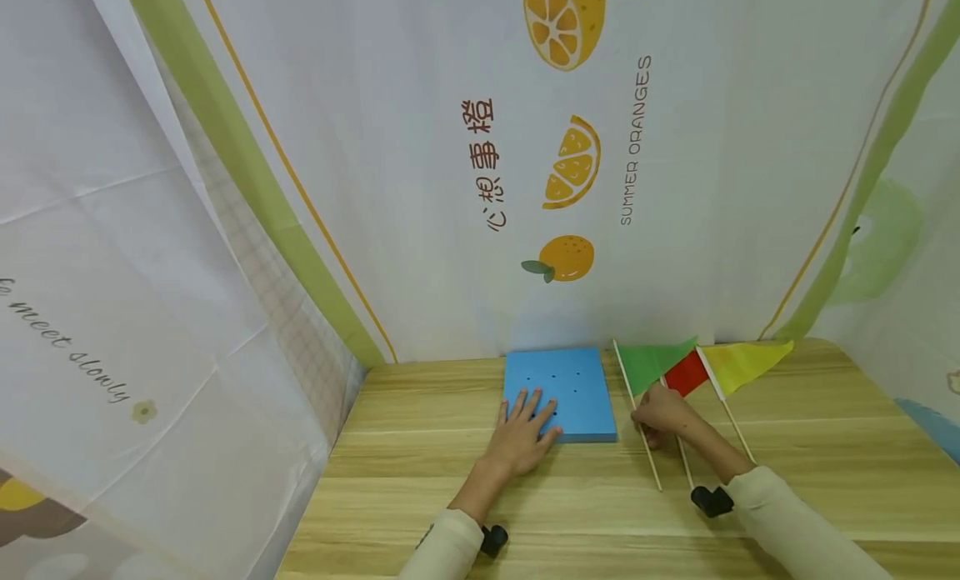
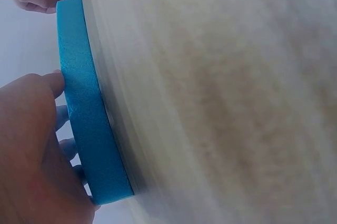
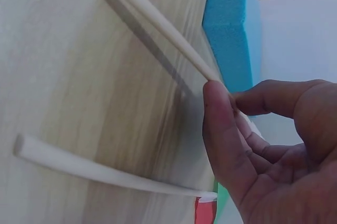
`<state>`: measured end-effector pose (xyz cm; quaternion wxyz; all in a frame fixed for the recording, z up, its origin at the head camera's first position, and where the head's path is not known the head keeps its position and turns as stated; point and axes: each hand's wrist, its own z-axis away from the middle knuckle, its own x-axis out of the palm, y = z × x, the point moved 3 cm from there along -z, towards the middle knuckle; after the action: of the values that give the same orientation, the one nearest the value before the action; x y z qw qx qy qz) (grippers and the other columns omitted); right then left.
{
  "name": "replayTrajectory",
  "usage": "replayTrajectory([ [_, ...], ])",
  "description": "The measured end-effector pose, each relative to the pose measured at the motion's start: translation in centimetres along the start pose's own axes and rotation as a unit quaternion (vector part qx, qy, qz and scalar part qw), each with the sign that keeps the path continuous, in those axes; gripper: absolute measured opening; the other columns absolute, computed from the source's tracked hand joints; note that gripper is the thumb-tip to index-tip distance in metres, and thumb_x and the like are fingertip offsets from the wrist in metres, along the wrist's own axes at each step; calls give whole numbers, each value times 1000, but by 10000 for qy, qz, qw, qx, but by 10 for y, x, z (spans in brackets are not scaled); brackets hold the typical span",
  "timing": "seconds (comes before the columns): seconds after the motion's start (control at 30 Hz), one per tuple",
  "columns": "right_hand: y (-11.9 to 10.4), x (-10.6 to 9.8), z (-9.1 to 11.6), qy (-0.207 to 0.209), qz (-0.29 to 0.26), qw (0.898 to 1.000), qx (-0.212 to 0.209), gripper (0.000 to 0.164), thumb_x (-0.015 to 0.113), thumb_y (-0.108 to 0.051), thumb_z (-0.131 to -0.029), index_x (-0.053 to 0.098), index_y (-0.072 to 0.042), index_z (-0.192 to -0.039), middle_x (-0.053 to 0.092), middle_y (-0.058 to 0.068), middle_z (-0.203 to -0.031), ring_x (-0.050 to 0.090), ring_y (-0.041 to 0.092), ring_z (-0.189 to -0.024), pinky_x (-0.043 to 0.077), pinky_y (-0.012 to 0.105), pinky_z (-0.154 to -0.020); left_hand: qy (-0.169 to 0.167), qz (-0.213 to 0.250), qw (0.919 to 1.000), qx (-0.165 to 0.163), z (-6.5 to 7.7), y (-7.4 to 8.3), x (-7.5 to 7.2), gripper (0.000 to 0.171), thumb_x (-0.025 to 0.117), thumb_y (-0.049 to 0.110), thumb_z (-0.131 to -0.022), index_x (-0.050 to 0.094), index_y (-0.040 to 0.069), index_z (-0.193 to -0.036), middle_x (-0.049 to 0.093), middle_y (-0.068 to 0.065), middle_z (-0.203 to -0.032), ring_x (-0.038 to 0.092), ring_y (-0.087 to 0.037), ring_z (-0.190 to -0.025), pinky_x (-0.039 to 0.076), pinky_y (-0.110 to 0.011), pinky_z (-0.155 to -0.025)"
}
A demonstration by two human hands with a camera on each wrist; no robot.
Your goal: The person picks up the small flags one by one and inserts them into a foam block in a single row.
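Observation:
A blue foam block [image 1: 592, 409] with several small holes in its top lies flat on the table. My left hand [image 1: 517, 442] rests on its near-left part, fingers spread; in the left wrist view the thumb touches the block's side. To the right of the block, my right hand [image 1: 663, 413] pinches the wooden stick [image 3: 168, 32] of a green triangular flag [image 1: 652, 362] between thumb and index finger. That stick's lower end is raised off the tabletop. Beside it are a red flag [image 1: 686, 374], partly hidden by the hand and the green cloth, and a yellow flag [image 1: 742, 365].
The wood-grain table [image 1: 420, 480] meets a white curtain [image 1: 420, 230] printed with oranges at its back edge. More printed cloth [image 1: 150, 272] hangs on the left. Black wrist devices [image 1: 711, 502] are at both sleeves.

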<state>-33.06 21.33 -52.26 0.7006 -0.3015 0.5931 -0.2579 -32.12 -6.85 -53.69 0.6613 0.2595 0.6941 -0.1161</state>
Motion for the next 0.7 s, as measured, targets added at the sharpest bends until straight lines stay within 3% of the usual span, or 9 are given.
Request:
replayTrajectory([
  [0.33, -8, -8, 3, 114, -332, 9993, -117, 26, 66, -6, -97, 60, -2, -72, 65, 10, -62, 70, 22, -50, 63, 36, -54, -111, 155, 9998, -35, 0, -1, 0, 60, 40, 50, -115, 35, 24, -169, 25, -9, -178, 18, -37, -166, 18, -65, -132],
  [0.53, -11, -13, 3, 198, -603, 9979, -144, 23, 65, -6, -99, 60, 0, -77, 66, 11, -66, 69, 18, -51, 65, 39, -57, -128, 244, 9996, -17, -1, -2, 1, 60, 40, 49, -115, 35, 24, -169, 23, -10, -179, 17, -37, -166, 16, -66, -132],
  [0.7, -18, -20, 5, 393, -682, 9966, -260, 16, 64, -7, -100, 61, 6, -90, 68, 12, -72, 70, 16, -57, 66, 41, -61, -167, 235, 9996, -32, -1, -2, 1, 59, 38, 49, -116, 34, 25, -170, 22, -8, -179, 16, -36, -167, 16, -66, -132],
])
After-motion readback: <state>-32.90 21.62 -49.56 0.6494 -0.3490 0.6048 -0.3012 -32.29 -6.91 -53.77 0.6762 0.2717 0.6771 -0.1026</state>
